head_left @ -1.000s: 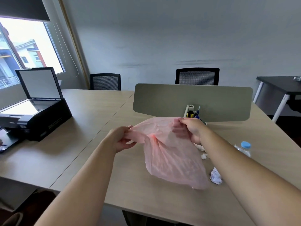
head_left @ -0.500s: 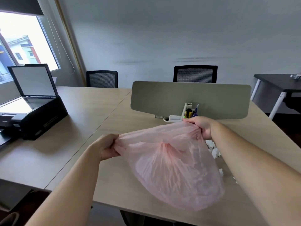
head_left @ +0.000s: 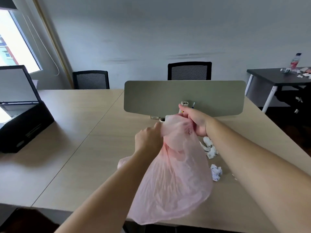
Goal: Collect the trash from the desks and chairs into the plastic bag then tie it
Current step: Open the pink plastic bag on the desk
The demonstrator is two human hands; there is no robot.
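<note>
Both hands grasped the bag (head_left: 171,174) at its mouth. The left hand (head_left: 148,140) pinched the left side of the bunched rim and the right hand (head_left: 196,121) clenched the right side, close together, just in front of the divider (head_left: 168,96). The bag hung from them over the desk (head_left: 84,148), its body sagging toward the near edge and looking empty.

The step seemed to be opening the mouth. The thin film would cling to itself, so the two layers had to be rubbed apart before the hands drew away from each other. One hand should then have kept the rim wide and low beside the paper wads (head_left: 216,172), just right of the bag, while the other scooped them in. More litter and a bottle (head_left: 295,60) waited on the dark table (head_left: 269,76) at the far right.
</note>
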